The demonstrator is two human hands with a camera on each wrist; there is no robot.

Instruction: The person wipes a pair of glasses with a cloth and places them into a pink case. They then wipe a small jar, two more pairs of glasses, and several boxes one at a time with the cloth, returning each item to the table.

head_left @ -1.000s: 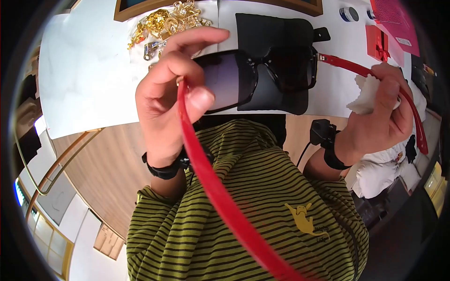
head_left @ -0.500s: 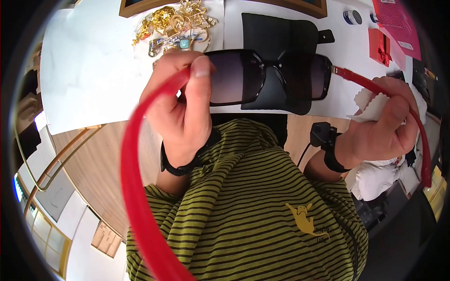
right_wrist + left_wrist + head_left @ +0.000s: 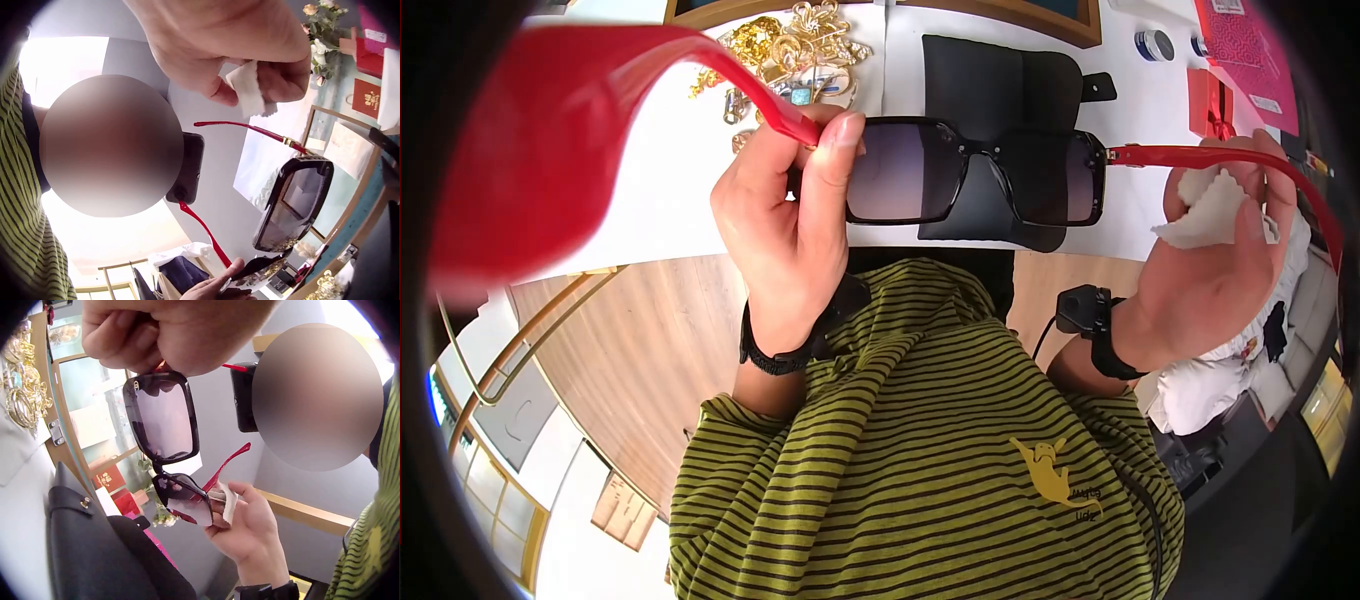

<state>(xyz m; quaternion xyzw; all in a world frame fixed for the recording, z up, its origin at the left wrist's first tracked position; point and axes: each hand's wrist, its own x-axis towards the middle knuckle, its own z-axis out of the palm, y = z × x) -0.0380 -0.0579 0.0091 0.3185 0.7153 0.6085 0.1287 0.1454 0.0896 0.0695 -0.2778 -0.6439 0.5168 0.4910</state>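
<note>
A pair of sunglasses (image 3: pixel 905 172) with black frames, purple-tinted lenses and red temples is held up above the table's front edge. My left hand (image 3: pixel 785 235) pinches it at the hinge on the left, thumb in front. The near red temple (image 3: pixel 530 150) sweeps blurred toward the camera at upper left. In my right hand (image 3: pixel 1200 290) a white scallop-edged cloth (image 3: pixel 1215 212) is held between thumb and fingers, beside the other temple (image 3: pixel 1200 155). The right wrist view shows a gap between the cloth (image 3: pixel 249 90) and that temple (image 3: pixel 240 125).
Behind the sunglasses a black case (image 3: pixel 970 75) lies on the white table (image 3: pixel 640 190). Gold jewellery (image 3: pixel 805 45) is heaped at back left. A wood-framed tray (image 3: pixel 1050 15), a small jar (image 3: pixel 1154 45), a red gift box (image 3: pixel 1208 100) and a pink bag (image 3: pixel 1250 65) stand farther back.
The sunglasses have turned, and the left temple has swung from low in front up to the upper left. My right fingers have loosened from round the right temple, keeping the cloth.
</note>
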